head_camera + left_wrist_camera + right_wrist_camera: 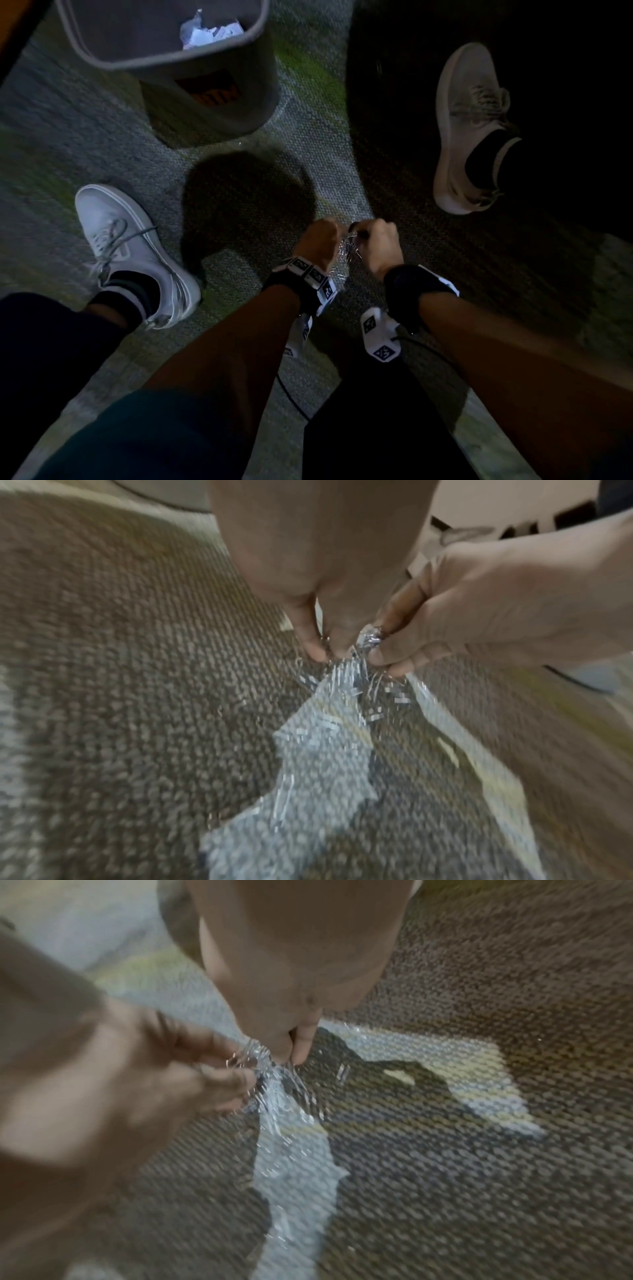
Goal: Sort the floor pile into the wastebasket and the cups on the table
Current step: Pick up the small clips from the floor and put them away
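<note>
Left hand [318,240] and right hand [380,241] each pinch the clear plastic wrapper [329,739]; both grips closed on it.

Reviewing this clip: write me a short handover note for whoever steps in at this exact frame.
Left hand and right hand: both pinch the top of one clear plastic wrapper, which hangs down toward the carpet.
Wastebasket: stands on the carpet ahead of the hands, with crumpled paper already inside.
Done: some paper binned.
Left: the wrapper probably goes in the wastebasket next. No cups, table or remaining pile are in view, so check those.
</note>
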Demonstrator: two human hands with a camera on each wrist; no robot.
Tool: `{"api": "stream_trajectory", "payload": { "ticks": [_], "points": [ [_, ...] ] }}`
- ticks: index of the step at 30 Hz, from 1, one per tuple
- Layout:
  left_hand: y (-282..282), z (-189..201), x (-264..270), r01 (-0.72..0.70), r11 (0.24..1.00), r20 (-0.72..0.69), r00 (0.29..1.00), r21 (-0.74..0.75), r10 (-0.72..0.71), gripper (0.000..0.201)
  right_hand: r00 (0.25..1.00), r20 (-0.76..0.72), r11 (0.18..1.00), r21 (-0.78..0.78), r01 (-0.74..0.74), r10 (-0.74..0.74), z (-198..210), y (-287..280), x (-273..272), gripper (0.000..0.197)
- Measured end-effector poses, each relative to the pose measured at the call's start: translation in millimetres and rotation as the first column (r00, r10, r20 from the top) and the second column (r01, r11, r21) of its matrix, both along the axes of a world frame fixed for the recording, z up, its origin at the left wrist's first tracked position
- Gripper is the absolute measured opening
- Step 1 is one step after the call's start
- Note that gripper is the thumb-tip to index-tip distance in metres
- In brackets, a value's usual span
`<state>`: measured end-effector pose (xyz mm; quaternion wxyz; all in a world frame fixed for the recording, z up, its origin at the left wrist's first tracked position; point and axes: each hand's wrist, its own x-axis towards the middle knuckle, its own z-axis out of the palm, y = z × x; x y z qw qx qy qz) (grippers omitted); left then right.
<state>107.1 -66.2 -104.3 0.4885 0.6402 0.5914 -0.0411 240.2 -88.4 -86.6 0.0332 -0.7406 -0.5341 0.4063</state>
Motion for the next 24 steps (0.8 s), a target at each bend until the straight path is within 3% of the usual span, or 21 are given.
{"api": "stream_trajectory", "payload": {
  "ticks": [7, 13, 17, 21, 24],
  "points": [
    [14, 21, -16, -0.035, 0.998, -0.067, 0.997, 0.059, 0.039, 0.02, 0.98, -0.064, 0.982, -0.043, 0.184, -0.187, 0, 21, -9, 0.011],
    [24, 40, -28, -0.273, 0.951, -0.019, 0.96, 0.142, 0.279, 0.017, 0.979, -0.066, 0.981, 0.003, 0.194, -0.194, 24, 36, -13, 0.016],
    [36, 70, -30, -0.39, 0.919, 0.084, 0.919, 0.06, 0.384, 0.014, 0.987, -0.049, 0.985, 0.068, 0.158, -0.155, 59, 46, -9, 0.016],
    [46, 127, -28, -0.442, 0.882, 0.093, 0.897, 0.164, 0.432, 0.012, 0.99, -0.023, 0.985, 0.102, 0.138, -0.137, 112, 57, -1, 0.016],
    [53, 185, -24, -0.409, 0.888, 0.124, 0.912, 0.209, 0.391, 0.022, 0.994, -0.042, 0.989, 0.105, 0.105, -0.101, 169, 63, 5, 0.007]
  ]
}}
